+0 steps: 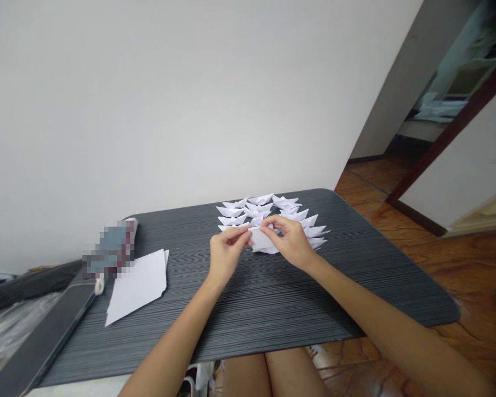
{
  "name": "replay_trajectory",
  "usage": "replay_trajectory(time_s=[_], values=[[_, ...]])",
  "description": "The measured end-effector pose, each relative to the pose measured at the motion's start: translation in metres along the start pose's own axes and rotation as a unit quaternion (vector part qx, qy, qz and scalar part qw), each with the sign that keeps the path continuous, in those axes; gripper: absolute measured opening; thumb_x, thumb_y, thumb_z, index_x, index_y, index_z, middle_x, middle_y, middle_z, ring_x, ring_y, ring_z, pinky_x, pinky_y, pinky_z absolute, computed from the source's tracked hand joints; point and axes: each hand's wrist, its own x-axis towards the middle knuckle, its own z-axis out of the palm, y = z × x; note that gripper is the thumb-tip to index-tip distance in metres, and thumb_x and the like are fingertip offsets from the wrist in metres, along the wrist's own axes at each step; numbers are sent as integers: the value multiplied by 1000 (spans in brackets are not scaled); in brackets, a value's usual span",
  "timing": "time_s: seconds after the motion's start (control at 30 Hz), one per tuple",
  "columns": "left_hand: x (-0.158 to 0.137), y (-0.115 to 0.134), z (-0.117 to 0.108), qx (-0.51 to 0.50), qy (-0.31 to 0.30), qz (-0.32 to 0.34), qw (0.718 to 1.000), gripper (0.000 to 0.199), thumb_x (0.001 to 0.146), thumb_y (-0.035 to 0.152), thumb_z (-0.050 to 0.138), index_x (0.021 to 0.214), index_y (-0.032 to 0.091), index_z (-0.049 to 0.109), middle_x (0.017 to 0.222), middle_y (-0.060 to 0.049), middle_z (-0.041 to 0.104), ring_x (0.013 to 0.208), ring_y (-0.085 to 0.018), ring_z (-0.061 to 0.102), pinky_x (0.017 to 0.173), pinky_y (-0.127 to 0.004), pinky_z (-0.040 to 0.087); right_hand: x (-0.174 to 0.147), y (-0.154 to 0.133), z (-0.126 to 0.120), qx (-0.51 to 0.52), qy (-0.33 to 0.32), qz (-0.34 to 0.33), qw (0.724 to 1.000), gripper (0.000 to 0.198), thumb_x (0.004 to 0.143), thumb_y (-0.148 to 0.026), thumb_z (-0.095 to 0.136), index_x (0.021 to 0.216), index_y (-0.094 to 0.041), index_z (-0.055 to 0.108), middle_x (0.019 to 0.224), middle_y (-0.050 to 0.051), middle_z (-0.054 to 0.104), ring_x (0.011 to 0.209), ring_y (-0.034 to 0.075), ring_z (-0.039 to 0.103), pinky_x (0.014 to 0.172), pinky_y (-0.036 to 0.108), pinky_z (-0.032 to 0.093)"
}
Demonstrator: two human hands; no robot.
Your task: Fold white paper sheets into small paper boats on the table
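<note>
Two-hand grip, left hand (225, 255), right hand (289, 241), one folded paper (261, 240)

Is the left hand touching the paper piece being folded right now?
Touching. The head view shows the left hand pinching the left edge of the folded paper, with the right hand gripping its other side.

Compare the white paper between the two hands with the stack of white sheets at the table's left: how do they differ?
The paper piece is folded and small; the sheet stack is flat, unfolded and larger. The paper piece is pinched between the left hand and right hand; the sheet stack lies untouched on the table. The paper piece sits just in front of the folded paper boats; the sheet stack lies apart from them. Both are plain white paper.
</note>
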Motion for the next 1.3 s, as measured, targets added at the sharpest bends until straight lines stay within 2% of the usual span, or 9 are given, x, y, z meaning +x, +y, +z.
replay_trajectory(time_s=[0.33, 0.6, 0.67, 0.73, 0.8, 0.9, 1.07, 1.2, 1.3], values=[[-2, 0, 2, 27, 2, 21, 999, 18, 66, 27, 62, 75, 13, 69, 56, -3, 63, 53, -13, 55, 57, -25, 45, -1, 4, 4, -11, 26, 17, 999, 11, 74, -25, 51, 74, -16, 56, 71, 3, 60, 67, 15, 56, 66, 27, 45], [-4, 0, 2, 39, -5, 34, 999, 17, 68, 27, 60, 74, 13, 68, 58, -3, 63, 58, -15, 57, 60, -26, 46, -1, 1, 5, -13, 27, 20, 999, 10, 73, -24, 52, 73, -16, 57, 72, 3, 61, 71, 16, 57, 70, 28, 44], [-4, 1, 2, 34, -2, 37, 999, 16, 68, 26, 59, 72, 13, 67, 56, -2, 62, 55, -14, 56, 59, -25, 45, 0, 0, 4, 31, 27, 38, 998, 11, 72, -26, 54, 73, -16, 57, 72, 4, 61, 70, 16, 57, 68, 28, 44], [-4, 3, 2, 29, 5, 41, 999, 14, 68, 24, 59, 69, 13, 67, 53, -1, 60, 52, -12, 54, 57, -24, 44, 2, 0, 3, 115, 6, 86, 990, 17, 70, -29, 57, 79, -15, 57, 72, 4, 62, 67, 15, 58, 63, 27, 45], [-3, 6, 1, 22, 11, 42, 999, 13, 68, 23, 59, 67, 12, 66, 50, 0, 58, 50, -11, 53, 55, -23, 43, 6, 1, 0, 196, -24, 155, 968, 24, 67, -32, 60, 83, -14, 58, 70, 4, 64, 62, 14, 59, 59, 26, 45], [-1, 9, -1, 13, 13, 40, 999, 12, 68, 21, 58, 66, 11, 65, 49, 1, 57, 49, -10, 52, 56, -22, 43, 10, 2, -5, 250, -40, 226, 941, 25, 63, -33, 64, 74, -11, 61, 64, 4, 64, 57, 12, 58, 57, 25, 45], [0, 7, -2, -21, 6, 29, 999, 11, 68, 20, 60, 67, 10, 65, 48, 1, 57, 49, -10, 52, 57, -23, 43, 13, 4, -10, 274, -21, 212, 938, 20, 60, -29, 67, 67, -11, 64, 60, 2, 64, 54, 10, 55, 55, 22, 42], [-2, 3, -1, -61, 10, -9, 998, 14, 67, 22, 61, 70, 9, 65, 46, 1, 57, 50, -10, 52, 57, -23, 43, 13, 4, -8, 292, -2, 220, 931, 17, 60, -28, 67, 66, -11, 64, 60, 0, 64, 53, 8, 54, 55, 21, 42], [-2, 1, 1, -75, 38, -30, 996, 15, 66, 22, 61, 69, 8, 65, 44, 1, 56, 48, -10, 50, 55, -22, 42, 12, 3, -9, 279, -52, 223, 933, 20, 63, -30, 64, 68, -11, 64, 61, 1, 64, 53, 9, 54, 54, 21, 42]])
